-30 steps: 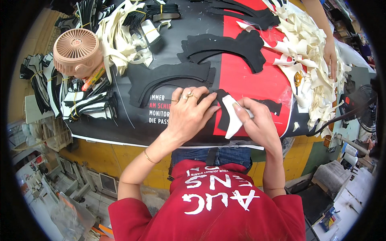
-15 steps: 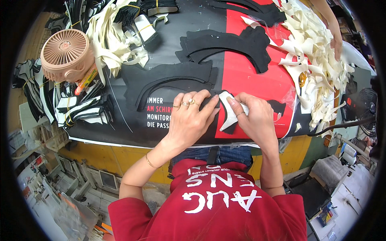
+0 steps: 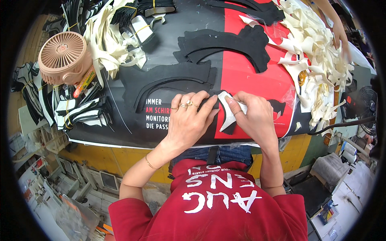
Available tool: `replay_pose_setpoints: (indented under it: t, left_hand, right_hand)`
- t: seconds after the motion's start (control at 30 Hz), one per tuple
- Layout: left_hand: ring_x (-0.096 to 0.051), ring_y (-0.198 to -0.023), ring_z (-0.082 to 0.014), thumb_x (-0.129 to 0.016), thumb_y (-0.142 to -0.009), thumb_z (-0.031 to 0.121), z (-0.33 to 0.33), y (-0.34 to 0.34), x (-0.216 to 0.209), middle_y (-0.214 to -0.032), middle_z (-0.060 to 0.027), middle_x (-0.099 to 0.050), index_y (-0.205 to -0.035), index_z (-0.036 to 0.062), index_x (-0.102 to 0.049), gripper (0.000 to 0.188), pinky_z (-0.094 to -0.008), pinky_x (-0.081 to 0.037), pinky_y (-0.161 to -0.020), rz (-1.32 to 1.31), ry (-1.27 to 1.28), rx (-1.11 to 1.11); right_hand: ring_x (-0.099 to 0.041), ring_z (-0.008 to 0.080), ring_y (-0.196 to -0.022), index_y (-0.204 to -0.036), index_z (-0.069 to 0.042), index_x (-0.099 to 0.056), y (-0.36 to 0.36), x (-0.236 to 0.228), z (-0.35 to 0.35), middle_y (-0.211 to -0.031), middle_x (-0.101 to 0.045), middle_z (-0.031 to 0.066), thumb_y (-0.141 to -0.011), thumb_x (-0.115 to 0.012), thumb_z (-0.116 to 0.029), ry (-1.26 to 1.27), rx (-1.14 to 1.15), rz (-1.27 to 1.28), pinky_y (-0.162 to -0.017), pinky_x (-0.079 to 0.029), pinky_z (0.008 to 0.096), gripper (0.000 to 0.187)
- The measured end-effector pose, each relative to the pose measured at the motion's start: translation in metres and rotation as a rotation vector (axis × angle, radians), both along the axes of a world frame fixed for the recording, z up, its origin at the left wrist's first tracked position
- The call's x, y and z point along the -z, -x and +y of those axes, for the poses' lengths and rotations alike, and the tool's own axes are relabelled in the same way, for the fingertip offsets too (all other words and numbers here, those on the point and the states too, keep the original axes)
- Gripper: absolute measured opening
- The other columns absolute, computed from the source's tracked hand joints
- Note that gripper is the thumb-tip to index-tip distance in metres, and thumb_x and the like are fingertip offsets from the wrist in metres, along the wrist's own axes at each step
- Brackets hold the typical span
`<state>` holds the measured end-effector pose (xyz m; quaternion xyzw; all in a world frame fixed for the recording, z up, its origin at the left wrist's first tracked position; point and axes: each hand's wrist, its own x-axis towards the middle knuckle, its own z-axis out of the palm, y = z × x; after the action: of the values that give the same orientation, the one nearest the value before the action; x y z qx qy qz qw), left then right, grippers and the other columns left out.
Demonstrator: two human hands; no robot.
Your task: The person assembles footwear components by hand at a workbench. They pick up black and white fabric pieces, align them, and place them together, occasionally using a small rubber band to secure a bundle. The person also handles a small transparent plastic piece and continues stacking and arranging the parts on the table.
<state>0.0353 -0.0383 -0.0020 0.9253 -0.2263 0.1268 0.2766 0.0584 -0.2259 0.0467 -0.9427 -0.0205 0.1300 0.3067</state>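
In front of me lies a curved white fabric piece point(image 3: 228, 114) on top of a dark cut piece point(image 3: 230, 129), whose black edge shows below it. My right hand point(image 3: 255, 114) is closed on the white piece, thumb on top and fingers curled at its right side. My left hand point(image 3: 191, 116), with rings on it, has thumb and index finger pinched at the black edge just left of the white piece; its fingertips are partly hidden. Beyond my hands lie curved black fabric pieces point(image 3: 169, 78), with a second black stack point(image 3: 225, 46) farther off.
A pink fan point(image 3: 64, 58) stands at the left beside banded black-and-white bundles point(image 3: 82, 110) and cream strips point(image 3: 106, 40). Cream scraps point(image 3: 317, 60) are heaped at the right, where another person's hand point(image 3: 341, 38) reaches in. A dark cable point(image 3: 341, 125) crosses the right edge.
My hands and the white piece stay almost in place, with only slight finger movement. The other person's hand at the far right has shifted a little to the right.
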Motion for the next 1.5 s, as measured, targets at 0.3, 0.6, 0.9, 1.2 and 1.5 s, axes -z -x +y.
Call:
replay_pose_setpoints:
  t: [0.3, 0.6, 0.9, 1.2, 1.5]
  left_hand:
    - [-0.053, -0.096, -0.0259, -0.074, -0.083, 0.028, -0.001, -0.002, -0.014, -0.111, -0.0084, -0.053, -0.128, 0.0117, -0.062, 0.050, -0.0420, -0.036, -0.091, 0.155, -0.050, 0.057]
    - [-0.051, -0.101, -0.0280, -0.078, -0.077, 0.038, -0.005, 0.005, -0.023, -0.116, -0.0111, -0.050, -0.131, 0.0107, -0.060, 0.063, -0.0428, -0.034, -0.093, 0.243, -0.050, 0.037]
    - [-0.050, -0.105, -0.0289, -0.071, -0.084, 0.028, 0.000, 0.009, -0.021, -0.125, -0.0115, -0.048, -0.135, 0.0106, -0.056, 0.056, -0.0444, -0.034, -0.095, 0.203, -0.101, 0.116]
    - [-0.050, -0.107, -0.0306, -0.069, -0.082, 0.024, -0.002, 0.009, -0.022, -0.127, -0.0135, -0.049, -0.134, 0.0117, -0.057, 0.055, -0.0453, -0.033, -0.098, 0.234, -0.079, 0.125]
    - [-0.043, -0.128, -0.0327, -0.072, -0.079, 0.033, 0.001, 0.006, -0.020, -0.148, -0.0126, -0.043, -0.135, 0.0089, -0.055, 0.064, -0.0471, -0.028, -0.108, 0.226, -0.052, 0.185]
  right_hand:
    - [-0.064, 0.0317, -0.059, -0.084, -0.001, -0.070, -0.005, -0.002, 0.000, -0.065, -0.065, 0.0140, -0.092, -0.066, -0.027, 0.047, -0.016, 0.041, -0.055, -0.047, 0.0397, 0.027]
    - [-0.063, 0.0378, -0.065, -0.086, 0.000, -0.068, -0.012, -0.004, -0.006, -0.066, -0.063, 0.0175, -0.091, -0.067, -0.033, 0.092, -0.142, 0.055, -0.061, -0.045, 0.0456, 0.034]
    - [-0.063, 0.0376, -0.067, -0.090, 0.002, -0.067, -0.005, -0.009, -0.013, -0.071, -0.065, 0.0190, -0.091, -0.069, -0.035, 0.024, -0.152, 0.065, -0.063, -0.046, 0.0453, 0.036]
    - [-0.061, 0.0337, -0.106, -0.107, -0.003, -0.068, 0.016, -0.023, -0.019, -0.118, -0.063, 0.0173, -0.082, -0.076, -0.018, -0.133, -0.151, -0.109, -0.085, -0.050, 0.0414, 0.030]
    - [-0.052, 0.0263, -0.125, -0.110, -0.018, -0.072, 0.039, -0.011, -0.046, -0.130, -0.060, 0.0058, -0.076, -0.074, -0.009, 0.201, -0.530, -0.494, -0.098, -0.039, 0.0438, 0.035]
